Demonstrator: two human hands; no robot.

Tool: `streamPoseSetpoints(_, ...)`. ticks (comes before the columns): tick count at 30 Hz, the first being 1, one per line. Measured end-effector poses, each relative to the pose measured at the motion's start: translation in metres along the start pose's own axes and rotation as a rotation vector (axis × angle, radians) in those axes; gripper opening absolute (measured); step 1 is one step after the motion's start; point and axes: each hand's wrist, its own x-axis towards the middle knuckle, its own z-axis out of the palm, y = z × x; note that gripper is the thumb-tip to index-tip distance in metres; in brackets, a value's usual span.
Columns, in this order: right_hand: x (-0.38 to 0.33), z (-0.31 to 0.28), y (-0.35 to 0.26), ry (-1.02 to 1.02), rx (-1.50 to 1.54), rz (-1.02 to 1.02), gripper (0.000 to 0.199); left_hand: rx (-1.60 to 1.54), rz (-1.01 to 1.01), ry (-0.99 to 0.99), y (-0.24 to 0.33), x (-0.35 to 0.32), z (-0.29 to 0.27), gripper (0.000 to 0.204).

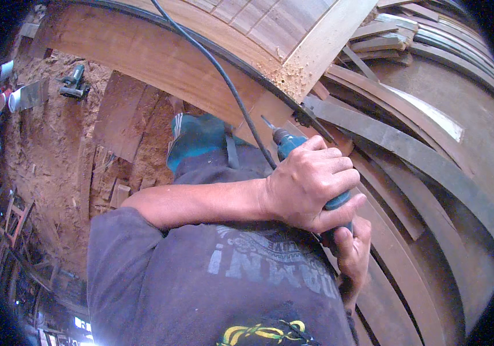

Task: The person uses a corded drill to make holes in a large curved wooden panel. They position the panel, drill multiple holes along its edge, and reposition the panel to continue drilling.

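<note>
A blue power drill (290, 144) is held in front of my chest, its thin bit (266, 121) pointing up and left at the edge of a pale wooden panel (160, 57). Whether the tip touches the wood I cannot tell. My left hand (314, 181) is wrapped over the drill's body from above. Lower down, my right hand (355, 247) is closed round its handle; part of that grip is hidden behind the left hand. A dark cord (222, 78) runs across the panel and down beside the drill. Wood shavings (297, 79) lie on the panel's corner.
Long boards (408, 135) are stacked on the right, with shorter offcuts (380, 40) at the upper right. On the dusty brown ground (57, 150) at the left lie another power tool (74, 83) and flat wood pieces (121, 115).
</note>
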Motion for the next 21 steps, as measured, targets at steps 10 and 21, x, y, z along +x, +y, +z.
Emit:
streamPoseSetpoints(10,0.014,0.000,0.006,-0.035,-0.026,-0.017,0.072,0.007,-0.022,0.011,-0.012,-0.003,0.000,0.026)
streamPoseSetpoints(21,0.020,-0.006,-0.005,-0.078,-0.029,0.010,0.075,-0.007,-0.031,0.036,-0.011,0.000,0.000,0.026)
